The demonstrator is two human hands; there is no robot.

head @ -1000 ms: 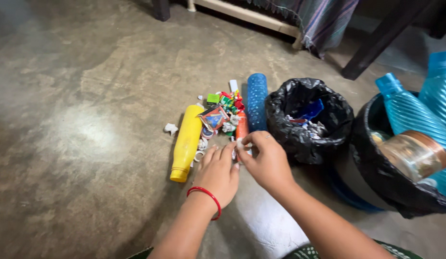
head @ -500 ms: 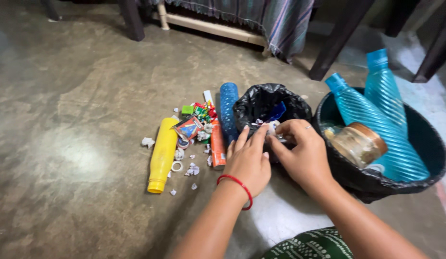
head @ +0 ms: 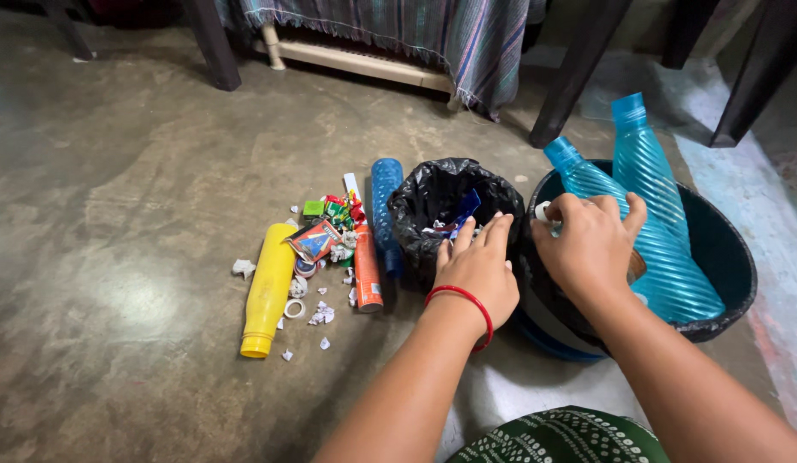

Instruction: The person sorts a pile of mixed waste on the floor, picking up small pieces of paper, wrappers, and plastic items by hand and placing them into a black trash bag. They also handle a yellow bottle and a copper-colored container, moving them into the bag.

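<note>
The landmark is the small bin point(head: 454, 214), lined with a black bag. Left of it, a yellow bottle point(head: 268, 291) lies flat on the floor point(head: 115, 214) so it cannot roll far; white paper scraps point(head: 321, 315) lie scattered around it. Nearer the bin lie a flattened red-and-blue packet point(head: 313, 240), an orange tube point(head: 367, 276) and a blue cylindrical bottle point(head: 385, 210). The left hand point(head: 477, 270), fingers spread, rests on the bin's near rim, probably steadying it. Right of the bin, the right hand point(head: 587, 244) pinches a small white piece point(head: 544, 213) over the large dark tub point(head: 716, 257), which holds two ribbed turquoise bottles point(head: 656, 214).
</note>
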